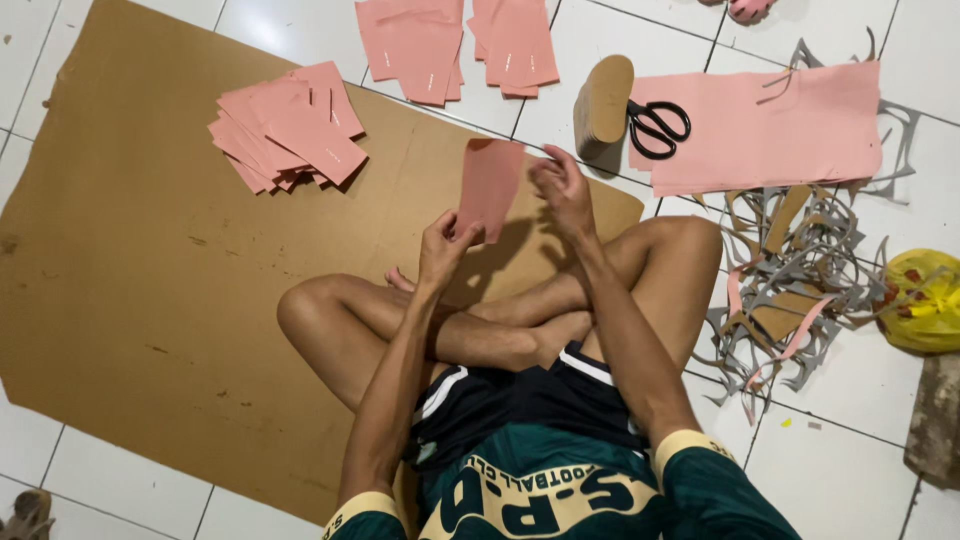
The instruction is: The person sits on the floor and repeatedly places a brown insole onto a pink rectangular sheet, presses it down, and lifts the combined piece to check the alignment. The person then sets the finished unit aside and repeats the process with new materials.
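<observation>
The person sits cross-legged on a tiled floor [300, 25], at the right edge of a large brown cardboard sheet [150, 260]. Both hands are raised over the knees and share one pink cut piece [489, 185], which hangs upright between them. The left hand [445, 245] is closed in a pinch on the piece's lower edge, thumb and fingers pressed on either face. The right hand [563, 190] grips the upper right corner with curled fingertips, so the piece lies just left of that hand and above the left one.

On the cardboard's far side, toward its upper right corner, lies a fanned pile of pink pieces [288, 125]. Beyond the far edge, on the tiles, are two more pink stacks [460, 45]. To the right of the hands a tan shoe-sole form [603, 100] stands beside black scissors [657, 125], which rest on the left end of a wide pink sheet [780, 125]. Grey and pink offcuts [790, 290] are heaped by the right knee, with a yellow plastic bag [925, 300] near the right frame edge.
</observation>
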`<action>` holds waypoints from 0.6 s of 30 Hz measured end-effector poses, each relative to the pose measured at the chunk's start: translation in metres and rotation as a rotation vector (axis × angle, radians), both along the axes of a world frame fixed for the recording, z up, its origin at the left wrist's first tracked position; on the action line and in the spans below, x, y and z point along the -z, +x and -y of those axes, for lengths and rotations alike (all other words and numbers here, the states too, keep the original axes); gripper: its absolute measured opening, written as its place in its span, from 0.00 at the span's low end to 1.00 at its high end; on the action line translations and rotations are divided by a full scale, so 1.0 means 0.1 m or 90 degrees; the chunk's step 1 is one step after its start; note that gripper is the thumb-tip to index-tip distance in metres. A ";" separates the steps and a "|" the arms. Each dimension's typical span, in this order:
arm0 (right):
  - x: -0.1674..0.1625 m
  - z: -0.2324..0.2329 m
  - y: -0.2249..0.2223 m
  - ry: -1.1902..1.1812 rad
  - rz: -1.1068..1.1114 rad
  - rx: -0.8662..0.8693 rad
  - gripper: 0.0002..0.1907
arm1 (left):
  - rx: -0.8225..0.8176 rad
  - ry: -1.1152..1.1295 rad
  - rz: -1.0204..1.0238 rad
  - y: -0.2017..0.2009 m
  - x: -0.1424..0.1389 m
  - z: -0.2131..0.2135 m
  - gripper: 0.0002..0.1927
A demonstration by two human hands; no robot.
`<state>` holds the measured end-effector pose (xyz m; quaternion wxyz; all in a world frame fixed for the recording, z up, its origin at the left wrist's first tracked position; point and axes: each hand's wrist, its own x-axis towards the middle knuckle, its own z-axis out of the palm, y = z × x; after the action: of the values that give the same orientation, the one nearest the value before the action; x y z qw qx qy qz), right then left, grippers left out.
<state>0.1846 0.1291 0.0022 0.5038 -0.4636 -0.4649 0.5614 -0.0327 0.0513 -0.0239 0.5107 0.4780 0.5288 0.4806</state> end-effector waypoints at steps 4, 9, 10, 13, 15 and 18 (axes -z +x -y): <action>-0.38 0.09 0.00 0.066 0.060 -0.097 0.16 | 0.030 -0.036 0.163 0.15 -0.37 0.16 0.14; -0.97 0.03 0.03 0.142 0.064 -0.048 0.13 | -0.027 -0.009 0.268 0.32 -0.84 0.33 0.16; -1.08 0.03 0.03 0.161 0.089 -0.044 0.13 | -0.040 0.002 0.264 0.35 -0.91 0.34 0.15; -1.37 0.05 -0.02 0.186 0.033 -0.065 0.13 | -0.091 0.026 0.253 0.44 -1.08 0.35 0.14; -1.54 0.07 -0.06 0.226 0.021 -0.093 0.15 | -0.137 0.031 0.247 0.49 -1.18 0.33 0.13; -1.79 0.08 -0.10 0.252 0.020 -0.130 0.17 | -0.200 0.109 0.244 0.55 -1.34 0.30 0.16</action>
<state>0.1749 0.1212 0.1814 0.5183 -0.3151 -0.6179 0.5002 0.0226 0.0214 0.1104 0.4787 0.3318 0.4474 0.6787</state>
